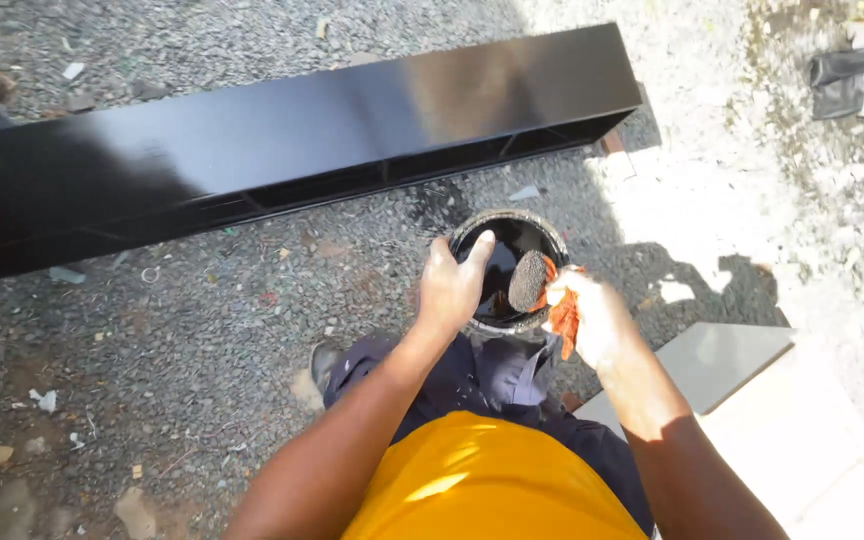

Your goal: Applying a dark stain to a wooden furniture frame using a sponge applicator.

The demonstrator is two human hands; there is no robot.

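Observation:
My left hand [449,287] grips the rim of a round can of black paint [508,240], thumb hooked over the edge. My right hand [592,318] holds an orange sponge [535,283] whose black, paint-soaked end sits over the can's mouth. Above the can on the gravel lies a long black glossy metal frame [282,140], freshly shiny, stretching from the left edge to the upper right.
Grey gravel ground [202,370] with bits of litter surrounds me. A grey tile [722,360] and pale slab lie at the lower right. A dark crumpled cloth [857,80] rests at the top right. My shoe [324,362] shows below the can.

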